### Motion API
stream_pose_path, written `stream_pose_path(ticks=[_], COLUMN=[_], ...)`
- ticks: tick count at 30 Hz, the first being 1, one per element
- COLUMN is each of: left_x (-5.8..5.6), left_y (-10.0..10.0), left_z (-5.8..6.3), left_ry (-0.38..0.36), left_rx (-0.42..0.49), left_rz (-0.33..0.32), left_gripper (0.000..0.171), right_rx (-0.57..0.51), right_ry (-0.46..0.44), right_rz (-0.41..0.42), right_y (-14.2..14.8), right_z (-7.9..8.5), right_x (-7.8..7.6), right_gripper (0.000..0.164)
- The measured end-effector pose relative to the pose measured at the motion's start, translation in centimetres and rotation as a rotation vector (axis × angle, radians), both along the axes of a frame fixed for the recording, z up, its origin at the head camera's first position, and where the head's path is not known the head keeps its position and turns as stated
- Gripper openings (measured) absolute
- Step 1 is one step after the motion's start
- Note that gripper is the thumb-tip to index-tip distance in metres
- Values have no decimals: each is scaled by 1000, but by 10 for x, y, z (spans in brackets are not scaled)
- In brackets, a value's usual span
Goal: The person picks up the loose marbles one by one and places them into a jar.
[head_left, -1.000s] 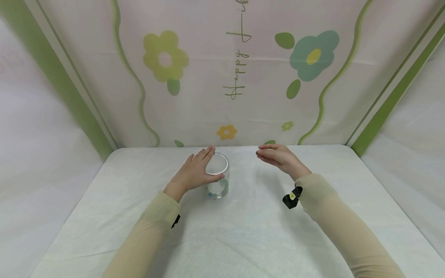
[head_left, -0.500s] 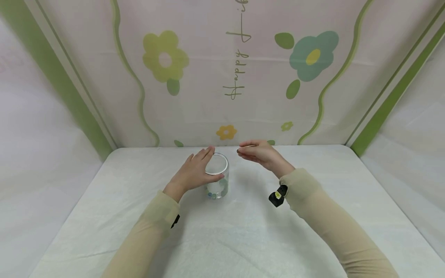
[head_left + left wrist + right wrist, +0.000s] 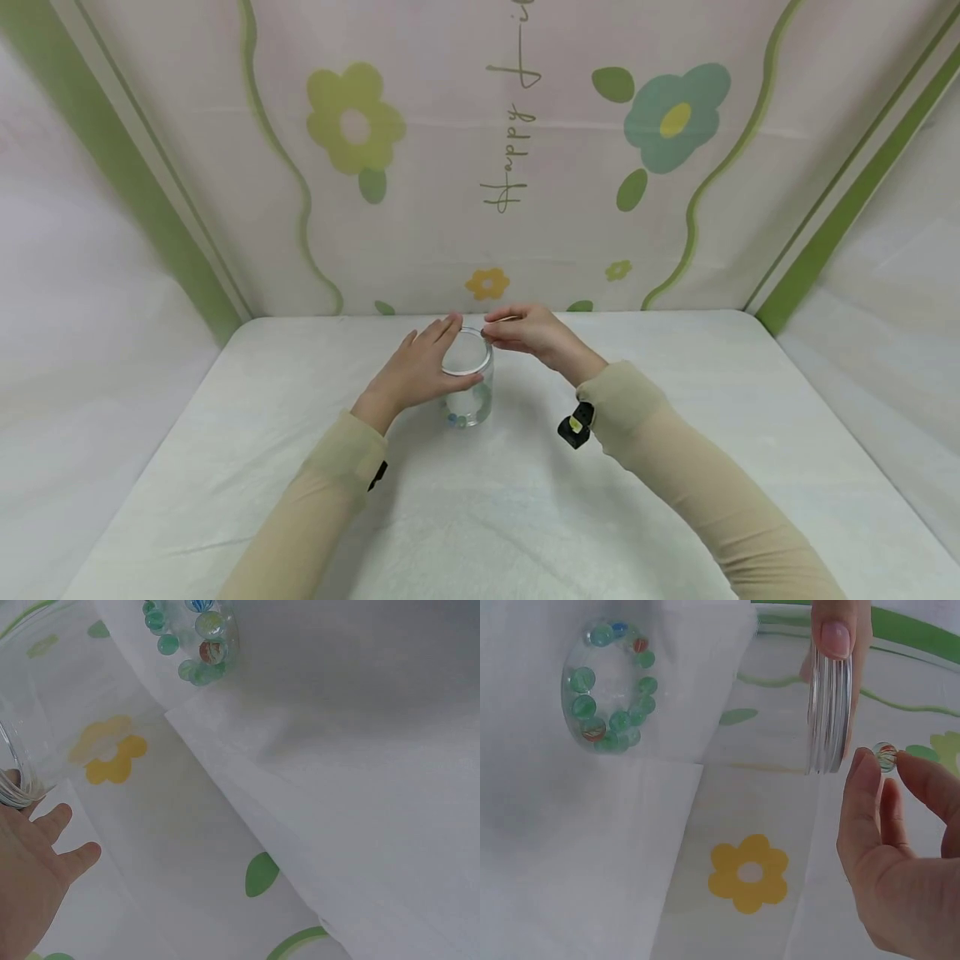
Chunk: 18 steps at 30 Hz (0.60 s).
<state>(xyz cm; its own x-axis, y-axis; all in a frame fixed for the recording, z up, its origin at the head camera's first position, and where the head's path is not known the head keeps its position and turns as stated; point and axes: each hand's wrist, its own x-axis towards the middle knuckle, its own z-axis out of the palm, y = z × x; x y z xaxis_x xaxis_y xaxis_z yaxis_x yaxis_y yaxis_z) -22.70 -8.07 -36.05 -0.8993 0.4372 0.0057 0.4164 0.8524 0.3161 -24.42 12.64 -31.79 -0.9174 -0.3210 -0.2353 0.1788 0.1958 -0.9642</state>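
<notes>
A clear glass jar point(image 3: 483, 396) stands upright on the white cloth. My left hand point(image 3: 412, 371) holds it near the rim, with the thumb on the near side and the fingers on the far side. Several green, blue and orange-brown marbles point(image 3: 583, 706) lie around the inside of the jar's bottom. Between thumb and finger, my right hand point(image 3: 536, 335) pinches a clear marble point(image 3: 886, 757) with orange-brown and dark streaks. That hand is at the right side of the jar's mouth. In the left wrist view, the left hand's fingers point(image 3: 64, 825) extend past the rim.
White cloth point(image 3: 465, 517) covers the table. A curtain with printed flowers point(image 3: 356, 125) hangs close behind the table's back edge, and white cloth walls stand at both sides. Each wrist wears a black camera point(image 3: 576, 425).
My right hand has moved left to the jar's mouth with the marble pinched in it. The left hand and the jar have stayed in place.
</notes>
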Motion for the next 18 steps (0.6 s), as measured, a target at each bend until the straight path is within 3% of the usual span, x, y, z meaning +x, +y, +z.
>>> stream_pose_path(ticks=[18], left_x=[1], left_y=[0], left_z=[1], left_ry=[16], left_rx=[1], left_rz=[-5], left_gripper=[97], right_rx=[53], right_ry=[16], right_rz=[0], right_y=[-9], right_z=[-1], right_x=[1], right_gripper=[38])
